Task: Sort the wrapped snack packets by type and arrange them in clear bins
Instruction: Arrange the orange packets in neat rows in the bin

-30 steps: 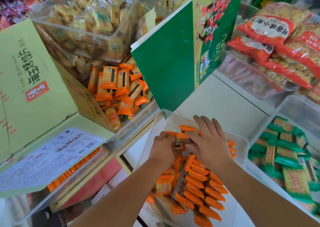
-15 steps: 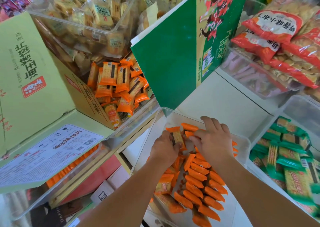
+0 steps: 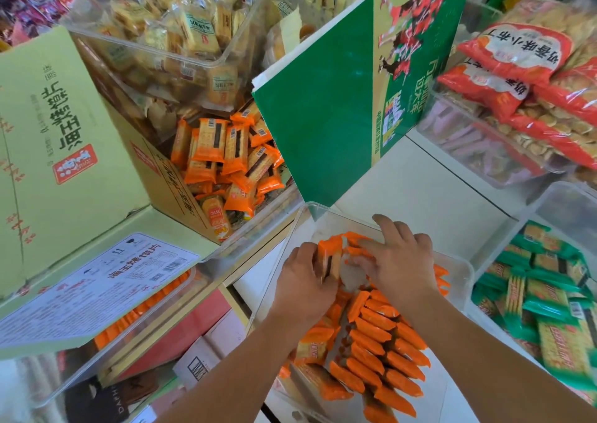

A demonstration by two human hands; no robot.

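One orange packet (image 3: 330, 254) clamped in left fingers (image 3: 308, 256), right fingers (image 3: 389, 230) spread, green carton (image 3: 323, 115) behind bin (image 3: 466, 269)

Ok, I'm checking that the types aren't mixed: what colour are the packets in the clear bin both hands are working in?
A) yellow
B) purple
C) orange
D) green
C: the left hand grips an orange packet above rows of orange packets in that clear bin; the green packets lie in the next bin to the right.

Bare left grip (image 3: 303, 283), bare right grip (image 3: 403, 264), bare forearms (image 3: 239, 367)
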